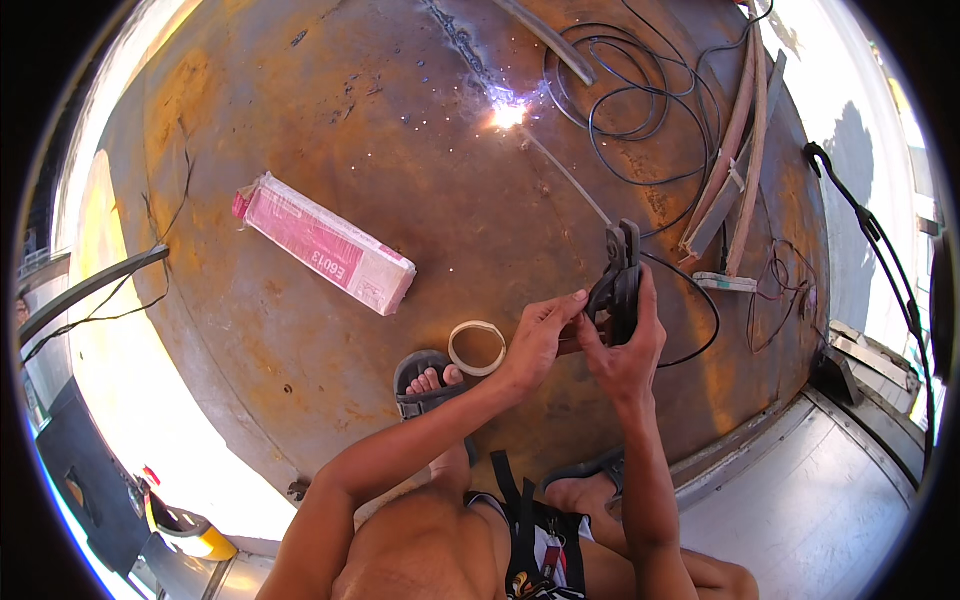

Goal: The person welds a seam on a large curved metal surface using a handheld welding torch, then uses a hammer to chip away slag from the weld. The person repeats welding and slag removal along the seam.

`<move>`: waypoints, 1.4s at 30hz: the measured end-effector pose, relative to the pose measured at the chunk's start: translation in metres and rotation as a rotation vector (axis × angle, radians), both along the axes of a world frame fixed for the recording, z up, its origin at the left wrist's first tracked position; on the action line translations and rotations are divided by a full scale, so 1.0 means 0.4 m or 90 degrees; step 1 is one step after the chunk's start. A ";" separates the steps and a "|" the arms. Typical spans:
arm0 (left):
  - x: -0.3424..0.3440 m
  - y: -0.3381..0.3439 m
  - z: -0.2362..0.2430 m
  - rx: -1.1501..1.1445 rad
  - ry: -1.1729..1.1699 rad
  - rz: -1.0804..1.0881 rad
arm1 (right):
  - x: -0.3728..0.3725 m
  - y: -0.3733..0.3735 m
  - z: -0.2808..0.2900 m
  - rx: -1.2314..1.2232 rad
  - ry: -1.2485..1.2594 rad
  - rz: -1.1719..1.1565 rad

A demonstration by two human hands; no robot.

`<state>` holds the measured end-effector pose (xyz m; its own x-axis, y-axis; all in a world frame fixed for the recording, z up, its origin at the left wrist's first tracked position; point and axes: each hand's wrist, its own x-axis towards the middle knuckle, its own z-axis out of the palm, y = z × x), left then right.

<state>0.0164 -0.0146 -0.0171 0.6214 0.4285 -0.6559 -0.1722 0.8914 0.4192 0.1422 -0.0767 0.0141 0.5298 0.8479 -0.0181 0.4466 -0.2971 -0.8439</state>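
Above a rusty metal plate [330,130], the right hand [635,355] grips a black electrode holder [626,285] — its thin rod [570,182] reaching a sparking arc [508,114]. The left hand [538,343] curls beside the holder — whether gripping, I cannot tell.

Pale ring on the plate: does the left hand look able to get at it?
Probably yes: the pale ring lies beside the left hand, nothing visible between them, while the right hand grips the black holder.
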 end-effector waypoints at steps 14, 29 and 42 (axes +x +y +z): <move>0.000 0.001 -0.001 0.007 0.002 -0.017 | 0.005 -0.005 -0.010 0.005 -0.014 0.003; -0.004 -0.002 -0.014 -0.003 0.010 -0.021 | 0.002 -0.002 -0.004 -0.003 -0.017 0.005; -0.004 0.000 -0.006 0.004 0.013 -0.024 | 0.000 -0.003 -0.002 -0.017 0.000 -0.006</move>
